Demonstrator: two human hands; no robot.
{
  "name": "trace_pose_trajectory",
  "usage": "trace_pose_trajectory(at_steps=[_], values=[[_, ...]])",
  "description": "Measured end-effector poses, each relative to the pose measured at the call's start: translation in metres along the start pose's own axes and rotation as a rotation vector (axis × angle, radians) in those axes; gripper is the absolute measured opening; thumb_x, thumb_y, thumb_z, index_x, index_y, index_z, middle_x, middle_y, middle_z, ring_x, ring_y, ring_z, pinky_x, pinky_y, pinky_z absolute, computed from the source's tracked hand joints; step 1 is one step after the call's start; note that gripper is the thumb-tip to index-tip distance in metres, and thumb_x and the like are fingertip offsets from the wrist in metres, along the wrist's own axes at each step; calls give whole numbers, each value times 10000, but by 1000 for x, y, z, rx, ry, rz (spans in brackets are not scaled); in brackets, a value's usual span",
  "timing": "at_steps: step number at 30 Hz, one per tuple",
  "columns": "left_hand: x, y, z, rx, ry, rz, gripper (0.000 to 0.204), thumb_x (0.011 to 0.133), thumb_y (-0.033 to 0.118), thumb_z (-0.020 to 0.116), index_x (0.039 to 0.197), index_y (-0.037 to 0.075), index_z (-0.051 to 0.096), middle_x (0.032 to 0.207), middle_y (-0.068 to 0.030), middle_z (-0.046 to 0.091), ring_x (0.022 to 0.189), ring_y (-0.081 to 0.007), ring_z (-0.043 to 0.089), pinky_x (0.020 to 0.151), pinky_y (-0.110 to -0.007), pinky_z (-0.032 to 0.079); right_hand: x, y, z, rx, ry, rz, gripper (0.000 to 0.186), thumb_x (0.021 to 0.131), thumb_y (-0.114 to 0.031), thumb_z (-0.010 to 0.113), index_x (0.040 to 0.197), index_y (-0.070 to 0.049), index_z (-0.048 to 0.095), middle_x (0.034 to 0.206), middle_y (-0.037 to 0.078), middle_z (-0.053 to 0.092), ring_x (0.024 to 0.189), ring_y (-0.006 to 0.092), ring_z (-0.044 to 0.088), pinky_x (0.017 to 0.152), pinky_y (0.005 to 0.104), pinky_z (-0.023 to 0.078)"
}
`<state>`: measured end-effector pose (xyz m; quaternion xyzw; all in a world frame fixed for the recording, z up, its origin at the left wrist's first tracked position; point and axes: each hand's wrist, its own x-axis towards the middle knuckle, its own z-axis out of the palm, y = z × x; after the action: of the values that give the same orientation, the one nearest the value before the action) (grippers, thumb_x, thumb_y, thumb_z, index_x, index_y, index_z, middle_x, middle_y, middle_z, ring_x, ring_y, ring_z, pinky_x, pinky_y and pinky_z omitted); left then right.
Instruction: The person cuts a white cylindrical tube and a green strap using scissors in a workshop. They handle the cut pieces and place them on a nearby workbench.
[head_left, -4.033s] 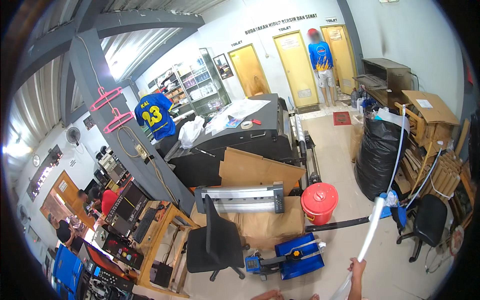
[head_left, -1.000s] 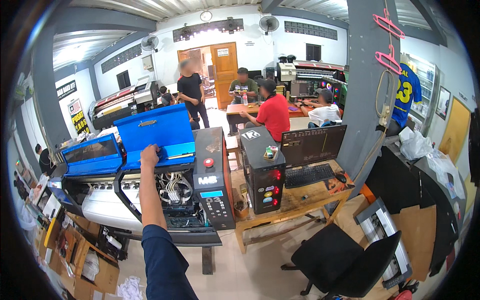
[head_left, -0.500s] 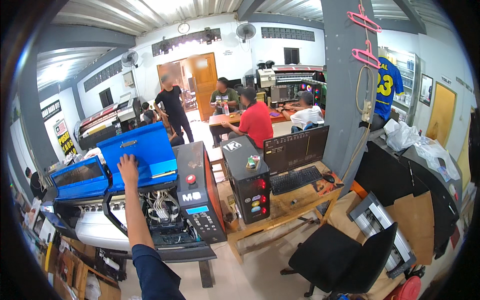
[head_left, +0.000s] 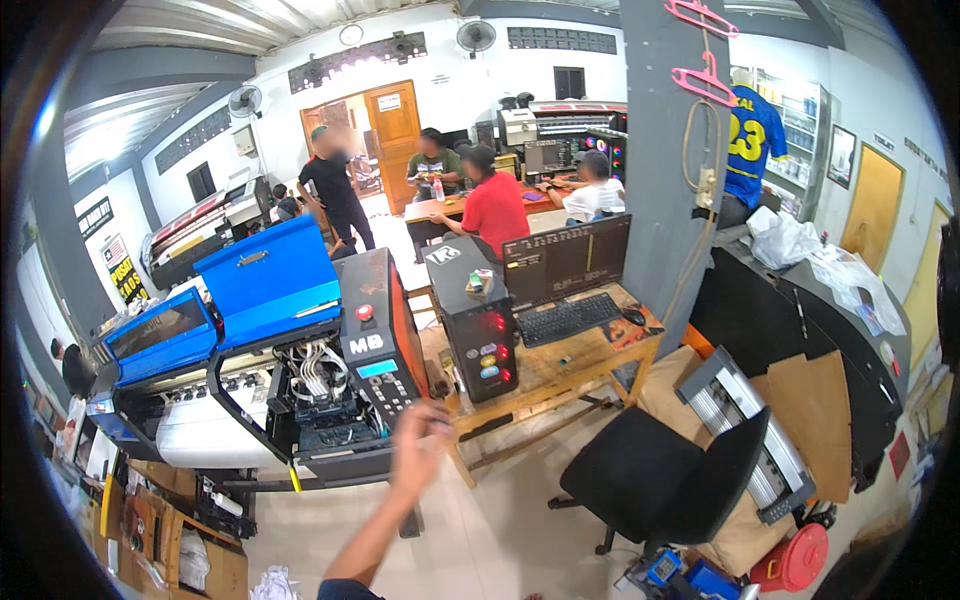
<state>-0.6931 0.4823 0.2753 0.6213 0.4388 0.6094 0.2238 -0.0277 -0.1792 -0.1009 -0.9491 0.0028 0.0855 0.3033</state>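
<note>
While the left hand is held out before the control housing of the wide printer and the near edge of the wooden desk, its outline is smeared by blur. The fingers seem to be partly bent toward the right, and a small dark patch is seen at them, but whether anything is gripped cannot be told. Nor can it be told whether the housing is being touched, since its lower corner is overlapped by the hand. The right hand is not shown.

The printer is placed to the left of the desk, with its blue cover raised and tipped back. Below the cover the inner bay is exposed, and pale tubes are looped inside it. On the desk a computer tower is stood just beside the housing, with a keyboard set to its right, in front of a monitor. A black chair is parked to the right of the hand, well apart.

By judgement, the step in hand is a reach made around the printer's opened end, the cover being untouched. For any next move at the bay, a path clear of the housing's corner would be called for, and the exposed tubes would need to be avoided.
</note>
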Motion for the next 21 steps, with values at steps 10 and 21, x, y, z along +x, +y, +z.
trace_pose_trajectory(at_steps=[10,21], values=[[-413,92,306,-460,-1240,-346,293,930,198,730,1059,69,501,981,-48,561,967,-157,561,836,-329,472,-21,132,-47,215,-11,-13,255,814,-180,732,902,32,621,667,93,605,550,198,580,516,362,495],[-662,269,462,-481,-1346,57,258,881,-41,595,1106,69,656,1009,-121,609,1007,-317,582,921,-407,473,-40,360,-206,134,336,193,330,848,-272,766,911,0,589,634,67,582,493,153,541,441,327,448]])
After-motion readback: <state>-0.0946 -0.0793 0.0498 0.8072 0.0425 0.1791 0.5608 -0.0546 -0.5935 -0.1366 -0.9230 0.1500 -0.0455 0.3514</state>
